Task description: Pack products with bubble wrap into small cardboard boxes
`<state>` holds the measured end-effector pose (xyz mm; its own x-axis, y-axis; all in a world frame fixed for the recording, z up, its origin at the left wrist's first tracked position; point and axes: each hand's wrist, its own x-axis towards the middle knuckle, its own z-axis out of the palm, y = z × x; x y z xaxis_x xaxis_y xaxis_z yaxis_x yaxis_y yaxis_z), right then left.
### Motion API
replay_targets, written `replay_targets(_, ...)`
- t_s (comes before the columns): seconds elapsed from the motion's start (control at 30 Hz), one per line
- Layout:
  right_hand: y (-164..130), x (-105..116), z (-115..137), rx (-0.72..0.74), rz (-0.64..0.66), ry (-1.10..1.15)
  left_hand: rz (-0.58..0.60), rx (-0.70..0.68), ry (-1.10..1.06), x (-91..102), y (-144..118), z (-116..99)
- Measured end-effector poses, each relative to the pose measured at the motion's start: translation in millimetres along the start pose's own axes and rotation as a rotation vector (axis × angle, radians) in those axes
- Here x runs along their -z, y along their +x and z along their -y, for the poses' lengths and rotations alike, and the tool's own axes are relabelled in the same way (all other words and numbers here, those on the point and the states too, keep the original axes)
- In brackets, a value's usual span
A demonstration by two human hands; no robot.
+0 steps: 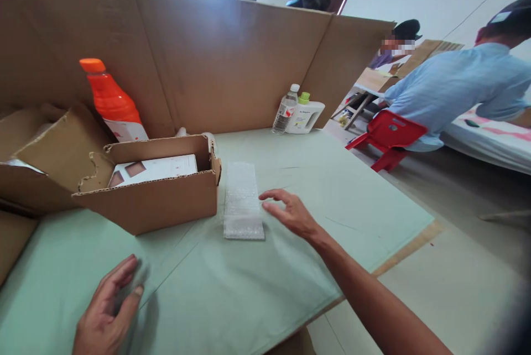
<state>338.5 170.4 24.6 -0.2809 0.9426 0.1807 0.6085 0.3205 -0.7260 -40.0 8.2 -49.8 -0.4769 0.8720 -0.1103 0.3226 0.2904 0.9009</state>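
Hands are open: our right hand (pixel 290 212) hovers just beside the bubble wrap (pixel 243 201), our left hand (pixel 108 313) rests flat on the table (pixel 232 288), holding nothing.

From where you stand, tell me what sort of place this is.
Probably a makeshift packing station in a plain room: a cardboard screen around the table, an open cardboard box, a bubble wrap strip beside the right hand.
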Motion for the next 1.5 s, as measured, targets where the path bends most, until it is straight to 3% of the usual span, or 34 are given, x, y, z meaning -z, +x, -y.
replay_targets(0.2,-0.7,-37.2,-8.9,0.116,0.198,-0.172,0.042,-0.352,0.222,-4.3,-11.7,-2.5)
replay_targets(0.33,3.5,-46.7,-24.2,0.061,0.160,-0.191,0.065,-0.444,0.284,-2.6,-16.5,1.3)
replay_targets(0.5,10.7,-55.6,-21.8,0.065,0.044,-0.323,0.114,-0.582,0.289,-19.6,-27.5,-22.5)
replay_targets(0.7,-42.3,-37.9,20.9,0.409,0.162,-0.145,0.171,-0.849,0.281,-45.8,-41.6,-54.7)
replay_targets(0.9,-96.9,-38.3,43.5,0.460,0.200,-0.074,0.405,-0.937,0.225,-92.8,-52.5,-64.5)
replay_targets(0.97,-103.8,-41.7,43.8,0.404,0.233,-0.045,0.511,-0.892,0.200,-101.4,-58.0,-65.8)
replay_targets(1.07,-105.1,-45.0,38.8,0.290,0.225,0.023,0.614,-0.632,0.168,-103.9,-62.7,-69.8)
replay_targets(1.17,-104.3,-43.8,30.6,0.240,-0.022,-0.006,0.636,-0.374,0.237,-104.2,-58.6,-78.6)
replay_targets(1.27,-112.4,-38.6,26.5,0.339,-0.212,-0.109,0.599,-0.290,0.350,-110.1,-48.7,-87.5)
replay_targets(1.43,-131.3,-43.2,24.4,0.501,0.053,-0.263,0.583,-0.323,0.508,-121.3,-39.8,-89.4)
replay_targets(1.5,-131.4,-52.0,19.0,0.496,0.102,-0.322,0.486,-0.431,0.546,-119.3,-40.9,-86.1)
